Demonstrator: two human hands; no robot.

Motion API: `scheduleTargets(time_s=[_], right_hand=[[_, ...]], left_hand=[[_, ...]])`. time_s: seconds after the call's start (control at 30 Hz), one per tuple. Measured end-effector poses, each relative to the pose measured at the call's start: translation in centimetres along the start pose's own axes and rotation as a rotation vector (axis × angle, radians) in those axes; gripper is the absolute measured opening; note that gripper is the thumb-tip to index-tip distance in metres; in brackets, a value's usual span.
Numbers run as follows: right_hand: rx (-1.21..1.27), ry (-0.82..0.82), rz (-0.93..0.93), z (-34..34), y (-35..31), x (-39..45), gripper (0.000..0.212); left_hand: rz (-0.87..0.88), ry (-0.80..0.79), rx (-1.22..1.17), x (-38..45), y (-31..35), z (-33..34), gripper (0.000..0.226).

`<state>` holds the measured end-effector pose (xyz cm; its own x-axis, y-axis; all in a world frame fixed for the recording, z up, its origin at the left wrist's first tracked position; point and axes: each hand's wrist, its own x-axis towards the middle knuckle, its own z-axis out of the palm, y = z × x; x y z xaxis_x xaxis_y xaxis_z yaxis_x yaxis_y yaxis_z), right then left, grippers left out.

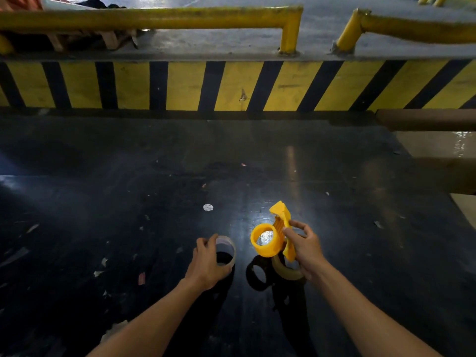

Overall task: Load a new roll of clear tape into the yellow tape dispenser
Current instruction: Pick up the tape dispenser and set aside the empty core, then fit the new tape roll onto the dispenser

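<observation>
My right hand point(305, 249) grips the yellow tape dispenser point(273, 234) by its flat handle and holds it above the dark table point(128, 202). The dispenser's round hub faces left and is bare. My left hand point(206, 264) is closed around a roll of clear tape point(228, 249), its open core facing right toward the hub, a short gap between them. Under my right hand a brownish tape roll point(287, 271) rests on the table, partly hidden by the hand.
Small scraps of tape and paper litter the table, with a round white scrap point(208, 207) ahead of the hands. A yellow-and-black striped kerb point(231, 86) runs along the far edge, with yellow railings point(291, 29) above. A beige ledge point(438, 145) lies at the right.
</observation>
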<state>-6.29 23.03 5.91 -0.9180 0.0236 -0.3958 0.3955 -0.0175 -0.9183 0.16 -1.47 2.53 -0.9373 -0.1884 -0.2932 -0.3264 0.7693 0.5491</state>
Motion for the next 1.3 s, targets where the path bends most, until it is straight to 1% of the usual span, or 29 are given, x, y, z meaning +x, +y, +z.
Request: scheduleTargets(time_s=[0.1, 0.2, 0.23, 0.4, 0.43, 0.5, 0.57, 0.6, 0.67, 0.73, 0.83, 0.9, 1.07, 1.13, 1.23, 1.3], right_hand=[[0.012, 0.000, -0.009, -0.5, 0.2, -0.1, 0.027], [0.022, 0.013, -0.004, -1.2, 0.5, -0.1, 0.041], [0.027, 0.018, -0.005, -1.5, 0.5, 0.0, 0.043], [0.102, 0.086, -0.005, -3.7, 0.1, 0.2, 0.030], [0.116, 0.105, -0.006, -4.3, 0.0, 0.2, 0.028], [0.148, 0.150, -0.008, -5.6, -0.3, 0.4, 0.028], [0.177, 0.201, -0.018, -7.0, -0.6, 0.5, 0.030], [0.190, 0.228, -0.025, -7.8, -0.6, 0.5, 0.031], [0.206, 0.268, -0.038, -9.2, -0.9, 0.4, 0.033], [0.214, 0.301, -0.045, -10.6, -0.8, 0.3, 0.032], [0.219, 0.352, -0.052, -12.5, -0.4, 0.2, 0.021], [0.215, 0.386, -0.044, -13.5, -0.1, 0.1, 0.020], [0.182, 0.411, -0.023, -15.6, 0.7, -0.8, 0.024], [0.158, 0.400, -0.008, -16.2, 1.2, -1.1, 0.031], [0.165, 0.380, 0.007, -16.6, 2.0, -1.3, 0.039], [0.171, 0.372, 0.007, -16.5, 2.4, -1.4, 0.039]], left_hand=[[-0.021, -0.010, 0.019, 0.2, 0.4, 1.1, 0.096], [-0.058, -0.077, 0.103, 0.5, 0.5, 1.7, 0.097], [-0.073, -0.098, 0.143, 0.6, 0.4, 1.7, 0.098], [-0.104, -0.160, 0.370, 1.5, 1.0, 1.4, 0.110], [-0.085, -0.138, 0.418, 1.6, 1.5, 1.3, 0.110], [0.021, -0.052, 0.497, 1.7, 2.8, 1.5, 0.101], [0.165, 0.008, 0.499, 1.6, 4.8, 1.9, 0.089], [0.226, -0.002, 0.465, 1.5, 6.1, 2.1, 0.086], [0.305, -0.071, 0.386, 1.5, 8.9, 3.1, 0.084], [0.332, -0.148, 0.358, 1.5, 11.6, 4.4, 0.087], [0.311, -0.255, 0.379, 1.4, 14.5, 6.9, 0.094], [0.279, -0.300, 0.396, 1.4, 15.8, 8.2, 0.099], [0.234, -0.341, 0.463, 2.3, 17.1, 9.8, 0.102], [0.233, -0.369, 0.484, 2.6, 17.1, 9.6, 0.107], [0.263, -0.424, 0.518, 2.6, 17.2, 9.0, 0.110], [0.306, -0.444, 0.548, 2.5, 17.2, 8.6, 0.109]])
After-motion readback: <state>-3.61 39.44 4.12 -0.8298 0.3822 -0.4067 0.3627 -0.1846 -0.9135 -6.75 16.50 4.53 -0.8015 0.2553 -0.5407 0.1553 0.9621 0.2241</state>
